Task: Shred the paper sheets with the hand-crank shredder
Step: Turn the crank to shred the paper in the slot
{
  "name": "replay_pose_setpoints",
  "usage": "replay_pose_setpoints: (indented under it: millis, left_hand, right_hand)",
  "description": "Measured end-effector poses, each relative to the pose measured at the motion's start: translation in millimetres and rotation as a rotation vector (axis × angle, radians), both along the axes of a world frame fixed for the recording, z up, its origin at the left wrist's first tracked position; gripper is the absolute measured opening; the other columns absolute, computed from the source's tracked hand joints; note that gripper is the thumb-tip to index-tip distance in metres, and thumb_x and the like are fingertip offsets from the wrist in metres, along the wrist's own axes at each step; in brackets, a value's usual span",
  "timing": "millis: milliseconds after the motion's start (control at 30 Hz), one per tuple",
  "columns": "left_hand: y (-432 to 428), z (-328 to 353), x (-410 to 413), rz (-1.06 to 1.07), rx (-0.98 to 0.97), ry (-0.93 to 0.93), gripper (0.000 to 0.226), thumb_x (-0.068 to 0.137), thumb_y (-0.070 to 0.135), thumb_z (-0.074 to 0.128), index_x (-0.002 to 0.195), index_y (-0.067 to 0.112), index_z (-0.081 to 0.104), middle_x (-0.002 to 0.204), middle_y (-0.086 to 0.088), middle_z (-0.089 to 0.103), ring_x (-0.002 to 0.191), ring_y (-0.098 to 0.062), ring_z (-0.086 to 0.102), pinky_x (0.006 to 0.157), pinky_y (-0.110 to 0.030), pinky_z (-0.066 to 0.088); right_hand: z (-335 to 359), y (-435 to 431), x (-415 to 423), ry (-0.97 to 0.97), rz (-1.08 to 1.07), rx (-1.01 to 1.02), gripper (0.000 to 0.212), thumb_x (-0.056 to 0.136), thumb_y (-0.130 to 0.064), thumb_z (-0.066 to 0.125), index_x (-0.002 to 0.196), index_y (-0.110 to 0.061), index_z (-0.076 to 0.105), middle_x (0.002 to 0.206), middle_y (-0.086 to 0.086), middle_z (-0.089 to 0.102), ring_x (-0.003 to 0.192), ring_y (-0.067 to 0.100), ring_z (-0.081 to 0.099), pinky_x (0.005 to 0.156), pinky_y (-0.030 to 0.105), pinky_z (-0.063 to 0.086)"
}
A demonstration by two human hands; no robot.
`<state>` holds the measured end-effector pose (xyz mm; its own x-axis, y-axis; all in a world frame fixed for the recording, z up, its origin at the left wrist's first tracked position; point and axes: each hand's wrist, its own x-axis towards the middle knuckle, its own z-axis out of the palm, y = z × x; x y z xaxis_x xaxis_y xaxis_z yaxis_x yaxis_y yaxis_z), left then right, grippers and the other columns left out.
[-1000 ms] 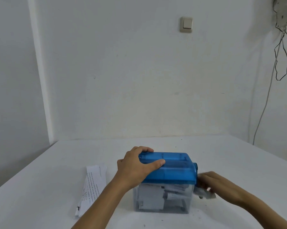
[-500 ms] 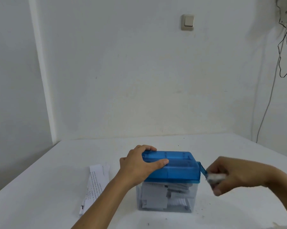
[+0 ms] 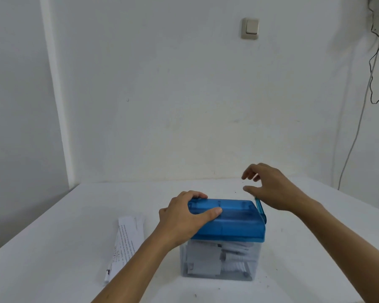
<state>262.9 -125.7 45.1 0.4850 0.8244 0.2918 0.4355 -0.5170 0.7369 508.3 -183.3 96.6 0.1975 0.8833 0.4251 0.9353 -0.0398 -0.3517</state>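
The shredder (image 3: 228, 219) sits mid-tabletop (image 3: 53, 259), and its clear bin (image 3: 253, 265) is already pretty stuffed with paper bits (image 3: 204, 259). The left hand (image 3: 182, 217) grips the blue lid's left end, while the right hand (image 3: 271, 189) hovers at the top of the crank (image 3: 260, 209), fingers (image 3: 249, 174) loose and spread, holding nothing I can see. Folded paper sheets (image 3: 127, 237) lie just left of the shredder, and the white wall (image 3: 162, 106) behind has a light switch (image 3: 249, 29) and a dangling cable (image 3: 356, 132).
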Motion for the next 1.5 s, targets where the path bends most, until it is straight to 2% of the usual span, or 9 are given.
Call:
replay_pose_setpoints:
  millis: [133, 300, 433, 500, 667, 833, 967, 1100, 1500]
  left_hand:
    - [-0.2, 0.9, -1.5, -0.034, -0.062, -0.109, 0.071, 0.062, 0.094, 0.044, 0.116, 0.047, 0.050, 0.131, 0.026, 0.049, 0.126, -0.003, 0.045, 0.112, -0.038, 0.037]
    - [9.3, 3.6, -25.0, 0.057, -0.064, -0.287, 0.035, 0.094, 0.061, 0.037, 0.122, 0.045, 0.051, 0.141, 0.021, 0.043, 0.127, -0.001, 0.040, 0.101, -0.021, 0.030]
    - [28.4, 5.7, -72.3, 0.270, -0.009, -0.326, 0.037, 0.106, 0.040, 0.040, 0.108, 0.026, 0.074, 0.096, 0.013, 0.076, 0.101, -0.002, 0.062, 0.083, -0.014, 0.037]
    - [33.8, 5.2, -98.7, 0.346, -0.041, -0.346, 0.033, 0.105, 0.037, 0.044, 0.102, 0.027, 0.074, 0.071, 0.006, 0.075, 0.086, -0.008, 0.066, 0.074, -0.019, 0.038]
    - [48.7, -21.3, -139.9, 0.421, -0.173, -0.422, 0.012, 0.100, 0.018, 0.055, 0.107, 0.016, 0.065, 0.077, -0.005, 0.076, 0.073, -0.018, 0.075, 0.084, -0.035, 0.054]
    - [60.3, -76.6, -154.4, 0.467, -0.025, -0.142, 0.024, 0.095, 0.004, 0.058, 0.106, 0.024, 0.059, 0.104, 0.010, 0.067, 0.099, -0.008, 0.061, 0.082, -0.021, 0.049]
    - [60.9, -106.7, -156.8, 0.425, 0.002, 0.086, 0.028, 0.096, 0.017, 0.053, 0.117, 0.036, 0.051, 0.122, 0.014, 0.057, 0.119, -0.011, 0.049, 0.098, -0.033, 0.043]
    - [65.1, -113.4, -152.3, 0.421, 0.085, 0.322, 0.036, 0.102, 0.027, 0.042, 0.138, 0.033, 0.043, 0.139, 0.016, 0.044, 0.132, -0.011, 0.035, 0.105, -0.030, 0.030]
    - [64.5, -116.3, -151.1, 0.422, 0.149, 0.375, 0.035, 0.103, 0.027, 0.039, 0.139, 0.031, 0.040, 0.141, 0.016, 0.040, 0.132, -0.010, 0.032, 0.105, -0.030, 0.028]
  right_hand:
    - [9.2, 16.1, -39.2, -0.009, 0.088, 0.058, 0.013, 0.090, -0.034, 0.065, 0.101, -0.036, 0.058, 0.104, -0.015, 0.059, 0.096, 0.005, 0.057, 0.085, 0.028, 0.050]
    - [17.2, 34.2, -95.1, -0.006, 0.144, 0.045, 0.016, 0.090, -0.033, 0.060, 0.106, -0.029, 0.060, 0.101, -0.016, 0.061, 0.094, 0.008, 0.060, 0.087, 0.036, 0.053]
    - [22.3, 39.0, -143.7, -0.038, 0.211, 0.029, 0.020, 0.093, -0.033, 0.058, 0.112, -0.028, 0.059, 0.110, -0.012, 0.060, 0.098, 0.009, 0.058, 0.084, 0.030, 0.051]
    - [18.9, 40.2, -169.8, -0.070, 0.266, 0.023, 0.022, 0.094, -0.033, 0.057, 0.116, -0.026, 0.058, 0.114, -0.010, 0.058, 0.101, 0.010, 0.056, 0.086, 0.030, 0.050]
    - [-15.1, 47.2, -228.9, 0.046, 0.434, 0.018, 0.018, 0.095, -0.018, 0.053, 0.111, -0.022, 0.058, 0.111, -0.005, 0.057, 0.097, 0.012, 0.056, 0.087, 0.034, 0.053]
    - [-75.9, 67.1, -254.3, 0.122, 0.329, -0.192, 0.036, 0.097, -0.026, 0.054, 0.130, -0.016, 0.045, 0.130, 0.004, 0.048, 0.115, 0.022, 0.049, 0.095, 0.036, 0.048]
    - [-123.4, 78.3, -259.1, -0.020, 0.143, -0.358, 0.068, 0.093, -0.062, 0.045, 0.135, -0.009, 0.038, 0.133, 0.010, 0.040, 0.122, 0.028, 0.040, 0.099, 0.041, 0.039]
    - [-147.5, 77.6, -255.4, 0.018, 0.070, -0.297, 0.069, 0.090, -0.070, 0.040, 0.131, -0.015, 0.044, 0.127, 0.006, 0.045, 0.117, 0.025, 0.041, 0.098, 0.038, 0.037]
    - [-152.6, 80.9, -243.1, 0.322, 0.064, -0.239, 0.067, 0.095, -0.046, 0.058, 0.150, -0.024, 0.026, 0.144, -0.001, 0.044, 0.128, 0.022, 0.044, 0.108, 0.036, 0.039]
